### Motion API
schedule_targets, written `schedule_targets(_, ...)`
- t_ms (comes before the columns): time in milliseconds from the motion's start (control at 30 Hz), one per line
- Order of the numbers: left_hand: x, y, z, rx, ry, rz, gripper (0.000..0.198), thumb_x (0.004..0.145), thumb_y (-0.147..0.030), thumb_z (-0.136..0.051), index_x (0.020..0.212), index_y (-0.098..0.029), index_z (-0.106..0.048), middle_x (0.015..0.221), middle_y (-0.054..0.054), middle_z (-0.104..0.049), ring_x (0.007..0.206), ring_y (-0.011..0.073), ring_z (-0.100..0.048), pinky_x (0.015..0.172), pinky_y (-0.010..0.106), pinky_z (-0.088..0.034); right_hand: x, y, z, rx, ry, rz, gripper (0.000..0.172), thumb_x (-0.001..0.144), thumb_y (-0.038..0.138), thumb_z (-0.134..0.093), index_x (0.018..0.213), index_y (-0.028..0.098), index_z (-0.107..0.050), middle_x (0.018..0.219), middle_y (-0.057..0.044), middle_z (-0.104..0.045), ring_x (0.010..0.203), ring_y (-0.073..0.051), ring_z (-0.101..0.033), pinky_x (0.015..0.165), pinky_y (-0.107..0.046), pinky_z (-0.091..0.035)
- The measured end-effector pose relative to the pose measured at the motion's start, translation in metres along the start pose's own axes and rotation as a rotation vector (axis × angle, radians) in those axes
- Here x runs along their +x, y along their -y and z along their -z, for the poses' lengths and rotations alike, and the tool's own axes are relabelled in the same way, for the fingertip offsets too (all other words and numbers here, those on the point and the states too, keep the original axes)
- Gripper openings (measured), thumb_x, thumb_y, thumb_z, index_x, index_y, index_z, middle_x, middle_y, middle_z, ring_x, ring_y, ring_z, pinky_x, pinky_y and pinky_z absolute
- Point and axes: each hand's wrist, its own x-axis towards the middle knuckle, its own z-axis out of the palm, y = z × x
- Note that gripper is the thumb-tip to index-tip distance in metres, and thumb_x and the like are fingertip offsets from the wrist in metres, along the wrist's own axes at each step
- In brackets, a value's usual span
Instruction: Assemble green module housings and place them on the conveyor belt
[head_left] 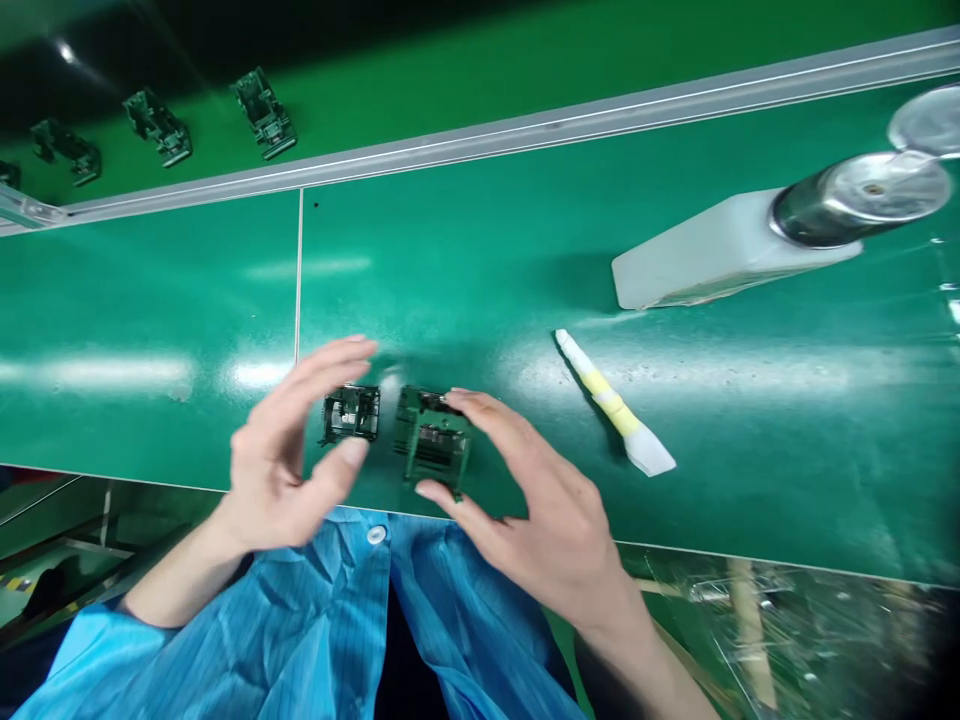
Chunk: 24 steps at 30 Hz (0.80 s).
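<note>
My right hand (547, 510) grips a dark green plastic housing (435, 440) between the thumb at its near edge and the fingers at its far edge. The housing looks slightly blurred and tilted. Left of it, a smaller black open-framed part (351, 412) with a pale centre sits near the front edge of the table. Around that part curves my left hand (289, 450), thumb and fingers well apart; it looks open, with no firm hold on the part. Whether a fingertip touches it I cannot tell.
A white-and-yellow-handled tool (607, 400) lies to the right on the green table (450, 270). Behind it stands a white bottle (705, 250) with a metal pump top. Beyond a metal rail (525, 135), several similar green housings (264, 112) stand in a row.
</note>
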Motion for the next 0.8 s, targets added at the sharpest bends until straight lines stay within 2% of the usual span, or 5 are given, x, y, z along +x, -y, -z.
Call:
schedule_targets(100, -0.014, 0.020, 0.040, 0.158, 0.063, 0.067, 0.060, 0.084, -0.016, -0.070, 0.141, -0.026, -0.054, 0.142, 0.010, -0.058, 0.135, 0.0261, -0.052, 0.112, 0.041, -0.047, -0.008, -0.013, 0.004, -0.069, 0.043, -0.133, 0.051, 0.099, 0.029, -0.063, 0.145, 0.017, -0.045, 0.132, -0.014, -0.060, 0.121, -0.029, -0.061, 0.106, -0.045, -0.055)
schedule_targets(200, -0.032, 0.039, 0.056, 0.290, 0.240, 0.286, 0.079, 0.082, -0.028, -0.077, 0.151, -0.030, -0.039, 0.151, 0.012, -0.049, 0.138, 0.0289, -0.048, 0.103, 0.041, -0.053, -0.012, -0.019, -0.005, -0.101, 0.095, -0.179, 0.052, 0.100, 0.032, -0.061, 0.146, 0.016, -0.043, 0.131, -0.015, -0.060, 0.121, -0.029, -0.062, 0.104, -0.045, -0.056)
schedule_targets(300, -0.043, 0.052, 0.045, 0.329, 0.280, 0.337, 0.080, 0.080, -0.038, -0.079, 0.150, -0.030, -0.041, 0.148, 0.013, -0.052, 0.135, 0.0308, -0.052, 0.105, 0.048, -0.051, -0.008, -0.015, -0.021, -0.119, 0.146, -0.141, 0.052, 0.100, 0.031, -0.060, 0.146, 0.013, -0.042, 0.132, -0.017, -0.059, 0.122, -0.029, -0.060, 0.104, -0.045, -0.056)
schedule_targets(433, -0.048, 0.060, 0.027, 0.213, 0.182, 0.315, 0.063, 0.081, -0.037, -0.079, 0.138, -0.026, -0.055, 0.137, 0.013, -0.062, 0.123, 0.0269, -0.060, 0.098, 0.041, -0.056, 0.005, -0.001, -0.034, -0.238, 0.130, 0.036, 0.054, 0.100, 0.027, -0.060, 0.145, 0.005, -0.040, 0.129, -0.021, -0.060, 0.121, -0.032, -0.060, 0.100, -0.047, -0.058)
schedule_targets(800, -0.048, 0.062, 0.009, -0.402, 0.091, 0.222, 0.067, 0.074, -0.026, -0.085, 0.136, -0.022, -0.058, 0.133, 0.016, -0.065, 0.112, 0.0212, -0.070, 0.093, 0.026, -0.058, 0.019, 0.058, 0.006, -0.509, 0.222, 0.182, 0.052, 0.098, 0.023, -0.057, 0.143, -0.001, -0.048, 0.132, -0.025, -0.058, 0.122, -0.039, -0.059, 0.092, -0.048, -0.059)
